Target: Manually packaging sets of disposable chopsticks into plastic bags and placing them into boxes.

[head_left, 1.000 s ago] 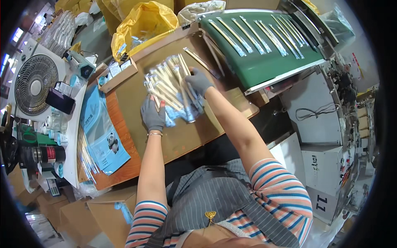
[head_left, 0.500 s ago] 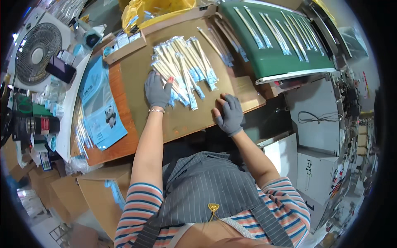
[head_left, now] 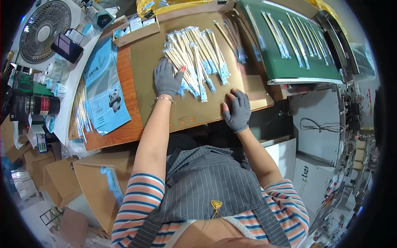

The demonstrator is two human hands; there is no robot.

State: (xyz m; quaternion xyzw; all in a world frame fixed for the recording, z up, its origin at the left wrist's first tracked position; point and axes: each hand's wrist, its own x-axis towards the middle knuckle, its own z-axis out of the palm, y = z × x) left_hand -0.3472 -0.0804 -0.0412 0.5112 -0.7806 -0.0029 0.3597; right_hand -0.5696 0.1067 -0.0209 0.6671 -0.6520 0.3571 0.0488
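A loose pile of wrapped chopsticks (head_left: 194, 58), pale sticks in clear sleeves with blue ends, lies on a brown board (head_left: 149, 111). My left hand (head_left: 167, 78), in a grey glove with bare fingertips, rests at the pile's left side. Its fingers are stretched out and the thumb touches the nearest packets. Right of the pile, my right hand (head_left: 237, 111) lies palm down by the board's near edge, in a matching glove. The fingers are apart and hold nothing. More packets (head_left: 237, 43) lie along the board's right side.
A green conveyor belt (head_left: 277, 68) with several wrapped packets stands at the right. Left are blue panda-printed bags (head_left: 103, 89), a small box (head_left: 138, 34), a fan (head_left: 45, 31) and a phone (head_left: 67, 47). A yellow bag (head_left: 178, 7) is behind; open cartons (head_left: 99, 169) stand below left.
The whole view has shifted, so the table appears farther right. Both hands keep nearly the same places beside the pile. Packets on the belt appear slightly nearer its left edge.
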